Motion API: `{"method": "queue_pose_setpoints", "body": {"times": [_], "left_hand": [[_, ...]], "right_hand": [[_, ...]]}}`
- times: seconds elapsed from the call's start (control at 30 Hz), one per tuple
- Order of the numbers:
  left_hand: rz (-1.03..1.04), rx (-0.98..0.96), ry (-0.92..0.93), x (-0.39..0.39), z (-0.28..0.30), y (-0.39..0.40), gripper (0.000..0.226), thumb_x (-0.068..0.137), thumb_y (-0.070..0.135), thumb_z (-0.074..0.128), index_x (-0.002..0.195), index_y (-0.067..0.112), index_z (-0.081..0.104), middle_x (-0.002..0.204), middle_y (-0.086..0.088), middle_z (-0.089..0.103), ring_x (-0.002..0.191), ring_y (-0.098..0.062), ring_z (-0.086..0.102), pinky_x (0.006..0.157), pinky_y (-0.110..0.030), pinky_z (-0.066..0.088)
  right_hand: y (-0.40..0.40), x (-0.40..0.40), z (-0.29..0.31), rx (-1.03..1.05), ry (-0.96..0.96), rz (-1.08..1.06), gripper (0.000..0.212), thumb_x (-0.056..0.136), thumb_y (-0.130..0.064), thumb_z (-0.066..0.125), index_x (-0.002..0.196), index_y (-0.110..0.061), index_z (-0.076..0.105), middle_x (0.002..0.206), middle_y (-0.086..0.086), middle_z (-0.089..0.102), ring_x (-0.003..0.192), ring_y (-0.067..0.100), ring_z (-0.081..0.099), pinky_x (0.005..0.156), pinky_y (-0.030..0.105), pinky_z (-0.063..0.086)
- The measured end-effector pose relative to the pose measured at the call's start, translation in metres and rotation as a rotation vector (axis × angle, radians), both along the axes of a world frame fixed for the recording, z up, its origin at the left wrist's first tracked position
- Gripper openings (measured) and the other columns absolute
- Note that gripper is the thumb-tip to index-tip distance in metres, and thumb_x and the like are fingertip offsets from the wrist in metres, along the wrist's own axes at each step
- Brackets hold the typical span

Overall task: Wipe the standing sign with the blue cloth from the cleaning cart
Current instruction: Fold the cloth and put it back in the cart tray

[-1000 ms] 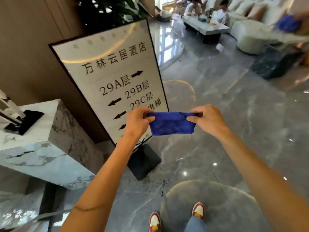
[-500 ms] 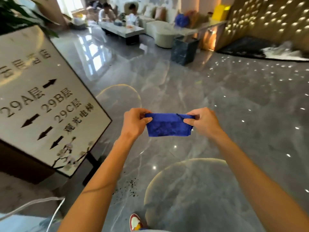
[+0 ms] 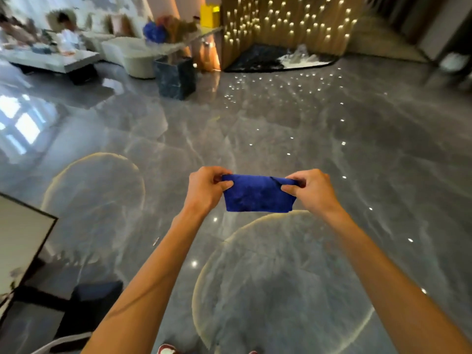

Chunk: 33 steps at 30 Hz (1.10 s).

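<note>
Blue cloth folded, stretched between your hands over floor. Left hand pinches its left edge, right hand pinches its right edge. Standing sign at far left frame edge, well apart from cloth — no contact. Judgement: cloth in hand, wiping stage unclear. Sign corner blank here — no legible writing anywhere.

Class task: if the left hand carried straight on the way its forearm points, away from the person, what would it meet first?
Probably nothing near: beyond the left hand, pinching the blue cloth, only bare polished floor shows. Depth is uncertain.
</note>
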<state>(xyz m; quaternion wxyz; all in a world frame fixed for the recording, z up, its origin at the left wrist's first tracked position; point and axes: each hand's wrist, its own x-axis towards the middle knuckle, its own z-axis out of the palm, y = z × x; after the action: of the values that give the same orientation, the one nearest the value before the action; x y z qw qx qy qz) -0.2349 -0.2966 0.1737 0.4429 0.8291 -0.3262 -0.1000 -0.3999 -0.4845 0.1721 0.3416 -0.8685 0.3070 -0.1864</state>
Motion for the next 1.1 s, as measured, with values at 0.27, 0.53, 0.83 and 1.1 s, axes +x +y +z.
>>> {"method": "queue_pose_setpoints", "body": {"times": [0.27, 0.53, 0.83, 1.1], "left_hand": [[-0.318, -0.019, 0.001, -0.087, 0.012, -0.101, 0.019, 0.088, 0.001, 0.071, 0.103, 0.01, 0.079, 0.083, 0.0, 0.072, 0.074, -0.008, 0.064, 0.064, 0.001, 0.045], [-0.647, -0.053, 0.01, -0.162, 0.018, -0.177, 0.021, 0.084, -0.001, 0.072, 0.101, 0.011, 0.079, 0.082, 0.002, 0.071, 0.072, 0.0, 0.062, 0.067, 0.001, 0.044], [-1.05, -0.11, 0.012, -0.243, 0.024, -0.236, 0.022, 0.083, 0.0, 0.073, 0.099, 0.013, 0.08, 0.076, 0.008, 0.069, 0.067, 0.0, 0.061, 0.068, -0.006, 0.042], [-1.365, -0.088, 0.091, -0.307, 0.017, -0.249, 0.022, 0.083, -0.001, 0.072, 0.1, 0.013, 0.079, 0.084, 0.004, 0.073, 0.074, -0.003, 0.065, 0.072, -0.005, 0.044]], "right_hand": [[-0.045, -0.136, 0.004, 0.038, -0.021, -0.304, 0.013, 0.084, -0.009, 0.078, 0.094, -0.015, 0.081, 0.08, 0.004, 0.077, 0.08, 0.023, 0.07, 0.069, 0.022, 0.05], [-0.042, -0.241, 0.01, 0.008, -0.036, -0.647, 0.012, 0.085, -0.009, 0.077, 0.096, -0.013, 0.079, 0.081, 0.007, 0.076, 0.079, 0.027, 0.068, 0.063, 0.012, 0.042], [0.002, -0.321, 0.017, -0.109, 0.004, -1.07, 0.01, 0.083, -0.01, 0.079, 0.092, -0.016, 0.079, 0.066, -0.006, 0.063, 0.057, -0.001, 0.05, 0.061, 0.008, 0.038], [0.067, -0.354, 0.011, -0.132, 0.047, -1.39, 0.01, 0.084, -0.011, 0.077, 0.092, -0.016, 0.077, 0.072, -0.009, 0.064, 0.068, 0.008, 0.056, 0.066, 0.001, 0.036]]}}
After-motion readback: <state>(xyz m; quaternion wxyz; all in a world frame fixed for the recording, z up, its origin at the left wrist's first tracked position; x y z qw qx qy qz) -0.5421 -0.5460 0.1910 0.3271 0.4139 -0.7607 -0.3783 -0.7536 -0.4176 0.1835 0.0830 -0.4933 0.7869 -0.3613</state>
